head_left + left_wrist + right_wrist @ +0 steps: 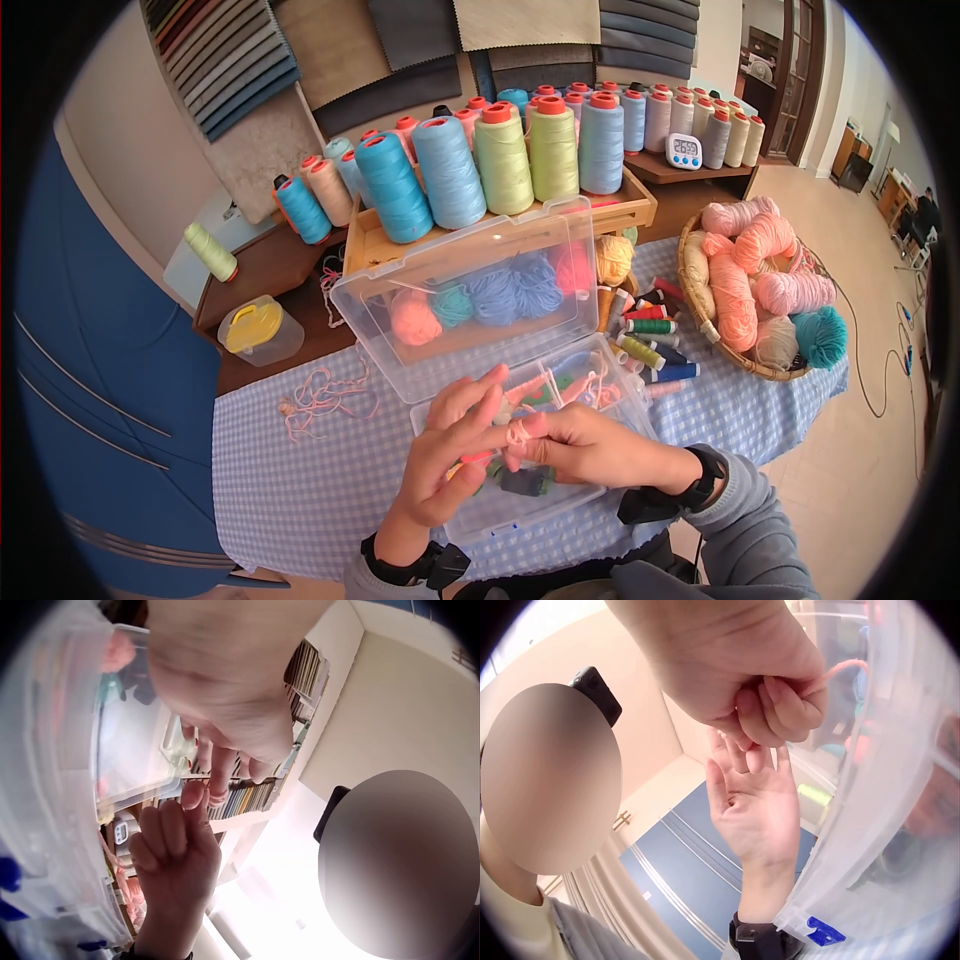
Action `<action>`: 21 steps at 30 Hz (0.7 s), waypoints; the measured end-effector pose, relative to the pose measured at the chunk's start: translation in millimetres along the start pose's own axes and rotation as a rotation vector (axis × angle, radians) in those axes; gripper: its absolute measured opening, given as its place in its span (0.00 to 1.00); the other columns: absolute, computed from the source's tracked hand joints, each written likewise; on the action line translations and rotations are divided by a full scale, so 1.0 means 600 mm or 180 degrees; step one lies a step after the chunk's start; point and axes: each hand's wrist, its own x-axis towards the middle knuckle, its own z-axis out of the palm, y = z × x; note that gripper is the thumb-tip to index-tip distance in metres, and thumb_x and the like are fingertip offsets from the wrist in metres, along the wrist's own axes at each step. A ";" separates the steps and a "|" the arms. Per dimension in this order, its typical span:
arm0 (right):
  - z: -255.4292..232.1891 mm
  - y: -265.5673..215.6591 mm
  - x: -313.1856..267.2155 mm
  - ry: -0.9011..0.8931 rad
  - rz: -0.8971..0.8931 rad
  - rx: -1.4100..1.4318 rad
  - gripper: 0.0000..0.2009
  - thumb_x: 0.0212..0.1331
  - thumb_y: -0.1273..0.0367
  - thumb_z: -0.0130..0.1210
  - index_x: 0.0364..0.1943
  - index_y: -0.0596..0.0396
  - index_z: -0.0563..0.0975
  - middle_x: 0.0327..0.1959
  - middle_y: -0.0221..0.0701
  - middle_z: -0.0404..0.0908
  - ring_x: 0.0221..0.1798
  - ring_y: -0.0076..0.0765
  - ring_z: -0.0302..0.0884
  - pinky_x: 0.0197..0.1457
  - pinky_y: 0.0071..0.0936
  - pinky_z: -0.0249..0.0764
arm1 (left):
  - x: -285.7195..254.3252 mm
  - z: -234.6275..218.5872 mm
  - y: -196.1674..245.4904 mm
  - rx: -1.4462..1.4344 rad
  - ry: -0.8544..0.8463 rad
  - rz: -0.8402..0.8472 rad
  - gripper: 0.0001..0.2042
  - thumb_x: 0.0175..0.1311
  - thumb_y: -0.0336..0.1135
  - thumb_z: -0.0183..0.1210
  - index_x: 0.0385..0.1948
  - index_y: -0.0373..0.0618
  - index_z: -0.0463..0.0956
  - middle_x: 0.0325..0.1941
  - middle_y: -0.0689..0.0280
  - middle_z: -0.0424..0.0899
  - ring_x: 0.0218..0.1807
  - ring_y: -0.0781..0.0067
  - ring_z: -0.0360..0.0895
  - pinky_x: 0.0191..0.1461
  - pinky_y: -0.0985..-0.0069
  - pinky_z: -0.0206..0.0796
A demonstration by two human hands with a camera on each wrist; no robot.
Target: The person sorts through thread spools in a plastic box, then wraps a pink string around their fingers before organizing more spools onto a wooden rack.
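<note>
Yarn (517, 433): pink strand, looped round one outstretched left finger, held up in front of the person and above the open clear plastic box (480, 522).
Left hand (440, 455): fingers spread and fairly straight, the looped one reaching across to the other hand; I take it to be serving as a post for the wrap.
Right hand (595, 445): thumb and index finger pinching the yarn by that fingertip, the other fingers curled in; the grip probably stops the loop from slipping off.
Long axis: the loop lies crosswise to the left finger, which points toward the right hand; a length of strand leaves the right fist on the box side, and I can't make out where it ends.
Lid (410, 375): tipped up at the back of the box, likely so that the compartments stay within reach.
Tabletop (290, 490): under blue gingham cloth, with a loose pink tangle (325, 400) left of the box and small thread spools (650, 326) scattered to its right.
Wicker basket (695, 320): farther right, heaped with yarn skeins (733, 305), seemingly a supply set aside from the working spot.
</note>
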 end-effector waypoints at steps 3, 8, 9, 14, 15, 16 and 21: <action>-0.004 0.000 -0.001 0.0070 0.0098 -0.0126 0.07 0.61 0.68 0.45 0.32 0.55 0.74 0.22 0.33 0.74 0.25 0.28 0.71 0.30 0.25 0.66 | 0.002 0.004 0.004 0.0242 0.0145 -0.0295 0.24 0.59 0.34 0.49 0.59 0.40 0.60 0.49 0.61 0.77 0.59 0.58 0.63 0.63 0.65 0.46; -0.011 -0.003 0.001 0.0094 0.0012 -0.0617 0.06 0.60 0.69 0.45 0.32 0.55 0.73 0.20 0.33 0.74 0.22 0.30 0.71 0.28 0.25 0.66 | 0.009 0.009 0.012 0.0610 0.0442 -0.0869 0.24 0.56 0.28 0.51 0.57 0.38 0.61 0.38 0.64 0.81 0.52 0.65 0.69 0.58 0.70 0.53; -0.012 0.003 0.001 0.0170 -0.0126 -0.0711 0.06 0.59 0.70 0.45 0.31 0.55 0.73 0.18 0.32 0.73 0.19 0.31 0.71 0.26 0.26 0.65 | 0.010 0.009 0.013 0.0598 0.0410 -0.1055 0.23 0.56 0.27 0.52 0.57 0.38 0.62 0.33 0.65 0.82 0.49 0.67 0.71 0.56 0.72 0.55; -0.019 0.002 0.001 0.0341 -0.0073 -0.0767 0.05 0.59 0.71 0.45 0.30 0.55 0.71 0.13 0.32 0.70 0.12 0.31 0.69 0.20 0.25 0.63 | 0.006 0.008 0.010 0.0172 0.0302 -0.1237 0.23 0.57 0.28 0.51 0.56 0.36 0.62 0.26 0.69 0.79 0.42 0.72 0.73 0.52 0.74 0.57; -0.020 0.013 0.004 0.0442 -0.0396 -0.0989 0.05 0.59 0.71 0.44 0.30 0.55 0.71 0.12 0.32 0.69 0.12 0.30 0.70 0.19 0.24 0.63 | 0.006 0.008 0.008 -0.0045 0.0216 -0.1235 0.23 0.58 0.28 0.51 0.57 0.35 0.61 0.25 0.70 0.79 0.41 0.73 0.73 0.51 0.75 0.57; -0.021 0.018 0.005 0.0543 -0.0721 -0.1210 0.05 0.59 0.71 0.44 0.30 0.55 0.71 0.11 0.31 0.68 0.12 0.29 0.70 0.18 0.23 0.63 | 0.005 0.008 0.007 -0.0045 0.0214 -0.1234 0.23 0.58 0.28 0.51 0.57 0.35 0.61 0.25 0.70 0.79 0.41 0.73 0.73 0.51 0.75 0.57; -0.010 0.001 0.002 0.0466 -0.0153 -0.0914 0.05 0.60 0.71 0.44 0.31 0.56 0.71 0.13 0.30 0.69 0.12 0.27 0.70 0.18 0.22 0.63 | 0.000 0.009 -0.008 -0.0788 0.0197 -0.0757 0.26 0.64 0.42 0.46 0.58 0.32 0.57 0.32 0.67 0.82 0.49 0.72 0.70 0.58 0.70 0.54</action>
